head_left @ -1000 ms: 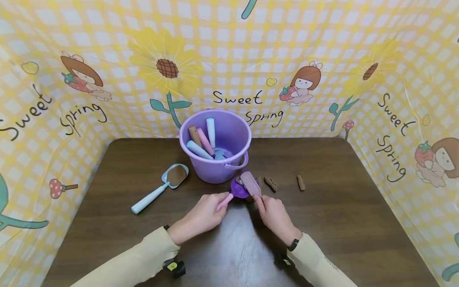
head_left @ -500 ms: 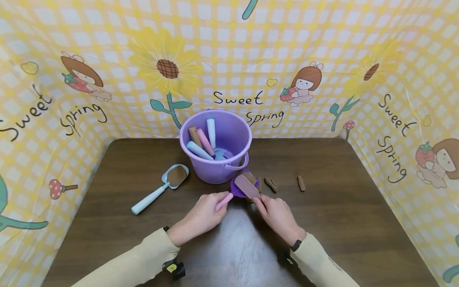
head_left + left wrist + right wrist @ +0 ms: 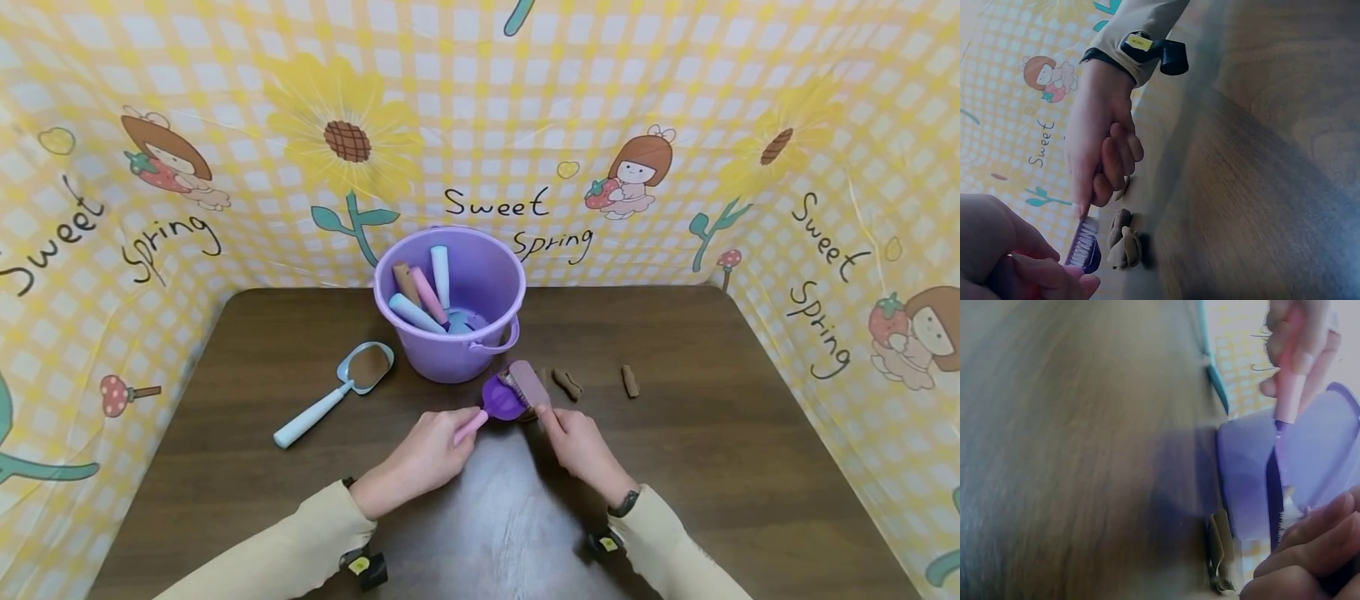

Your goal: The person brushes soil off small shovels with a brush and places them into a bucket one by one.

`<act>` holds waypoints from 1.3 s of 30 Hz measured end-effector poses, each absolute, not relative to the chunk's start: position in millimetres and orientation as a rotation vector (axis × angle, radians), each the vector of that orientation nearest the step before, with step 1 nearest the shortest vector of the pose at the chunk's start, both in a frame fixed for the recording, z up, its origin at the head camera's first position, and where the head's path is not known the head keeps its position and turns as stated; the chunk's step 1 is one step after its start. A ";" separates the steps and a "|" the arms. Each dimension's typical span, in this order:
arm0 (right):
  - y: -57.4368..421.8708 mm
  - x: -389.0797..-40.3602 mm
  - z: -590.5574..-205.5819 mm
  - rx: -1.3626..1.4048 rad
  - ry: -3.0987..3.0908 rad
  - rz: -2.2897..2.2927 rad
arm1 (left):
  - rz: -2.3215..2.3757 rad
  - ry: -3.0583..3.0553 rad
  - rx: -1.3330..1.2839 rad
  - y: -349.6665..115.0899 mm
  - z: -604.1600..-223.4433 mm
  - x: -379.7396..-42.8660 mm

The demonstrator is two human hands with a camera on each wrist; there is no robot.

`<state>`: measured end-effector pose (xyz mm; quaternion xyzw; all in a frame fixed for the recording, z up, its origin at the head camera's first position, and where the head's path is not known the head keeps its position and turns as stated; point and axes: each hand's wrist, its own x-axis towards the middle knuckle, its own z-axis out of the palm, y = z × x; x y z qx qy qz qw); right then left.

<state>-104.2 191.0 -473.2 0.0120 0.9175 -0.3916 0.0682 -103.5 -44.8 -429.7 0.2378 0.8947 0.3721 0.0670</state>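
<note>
My left hand point(image 3: 426, 454) grips the pink handle point(image 3: 470, 426) of a small purple shovel point(image 3: 503, 398), held off the table in front of the bucket. In the right wrist view the shovel's blade is seen nearly edge-on. My right hand point(image 3: 588, 450) pinches a pale mauve brush point(image 3: 529, 384) with short whitish bristles point(image 3: 1084, 240). The brush lies across the right part of the shovel, bristles towards the blade. Just right of them is a twisted brown piece point(image 3: 567, 385), clay-like in look, with other brown bits partly hidden behind the brush.
Behind the shovel stands a purple bucket point(image 3: 427, 357) with several light blue, pink and brown handles in it. A light blue long-handled scoop point(image 3: 313, 414) lies on the wooden table point(image 3: 300, 517) at left. Another brown piece point(image 3: 629, 382) lies further right. Checked cloth walls surround the table.
The brush swung left over the shovel's blade half a second ago, and is now back at its right side. The left hand and shovel stay nearly in place.
</note>
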 end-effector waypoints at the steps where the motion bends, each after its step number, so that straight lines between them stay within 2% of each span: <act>1: 191.5 -104.1 -472.3 0.075 2.700 -1.230 | 1.116 2.698 0.725 -45.0 -430.3 -103.2; 5: 194.6 -103.4 -469.9 0.117 2.555 -1.384 | 1.116 2.682 0.724 -46.0 -430.7 -104.1; 8: 196.7 -102.6 -469.0 -0.080 2.711 -1.309 | 1.142 2.657 0.693 -46.4 -428.5 -105.9; 11: 198.0 -102.4 -468.7 -0.356 2.998 -1.020 | 1.144 2.651 0.686 -46.1 -426.2 -106.9; 14: 198.2 -103.3 -468.2 -0.451 3.123 -0.851 | 1.129 2.664 0.700 -45.1 -425.0 -106.7; 21: 198.2 -108.2 -469.5 -0.219 3.029 -0.940 | 1.105 2.646 0.688 -43.9 -425.5 -105.3; 39: 205.5 -113.0 -470.1 0.079 2.858 -1.105 | 1.072 2.688 0.733 -44.7 -433.5 -103.2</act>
